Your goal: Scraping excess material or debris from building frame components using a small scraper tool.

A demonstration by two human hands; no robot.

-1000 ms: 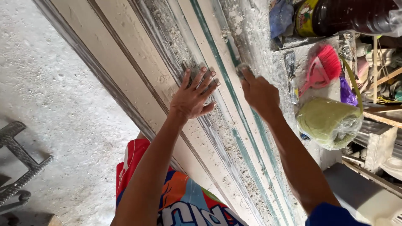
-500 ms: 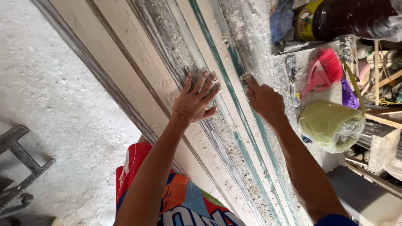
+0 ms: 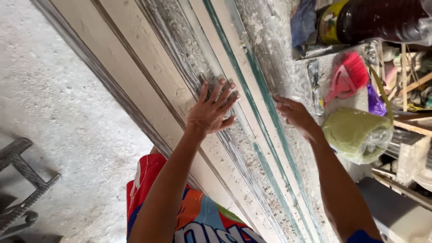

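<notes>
My left hand [image 3: 211,110] lies flat with fingers spread on a long dusty moulding strip [image 3: 180,67] that runs diagonally across the bench. It holds nothing. My right hand [image 3: 294,114] rests with fingers together on the edge of a pale strip with a green stripe [image 3: 258,94], just right of the left hand. Nothing shows in its grip. Several similar long strips lie side by side under both hands, coated in white dust and crumbs.
A dark bottle with a yellow label [image 3: 360,20], a blue cloth [image 3: 303,22], a pink brush [image 3: 348,76] and a green bag-wrapped bundle [image 3: 357,135] crowd the right side. A concrete floor [image 3: 58,117] and a dark woven chair [image 3: 20,180] lie left.
My right hand has slid down along the green-striped strip and flattened its fingers. My left hand has stayed spread on the dusty strip.
</notes>
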